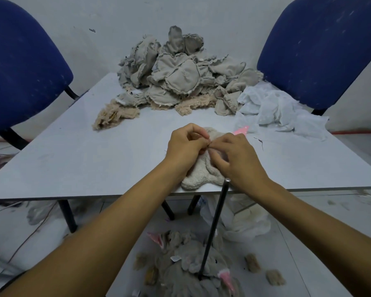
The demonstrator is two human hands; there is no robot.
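Observation:
A beige plush toy skin (198, 176) lies near the front edge of the grey table (77, 159). My left hand (185, 144) and my right hand (236, 159) meet over its upper part. Both pinch the fabric with curled fingers, fingertips nearly touching each other. A small pink piece (240, 131) peeks out just beyond my right hand. Most of the toy skin's middle is hidden under the two hands.
A big heap of grey-beige fabric skins (180, 76) fills the table's far side, white fabric (274, 110) at its right. Blue chairs (24, 67) (321, 50) stand on both sides. A black rod (214, 228) leans against the front edge. Plush toys (191, 262) lie on the floor.

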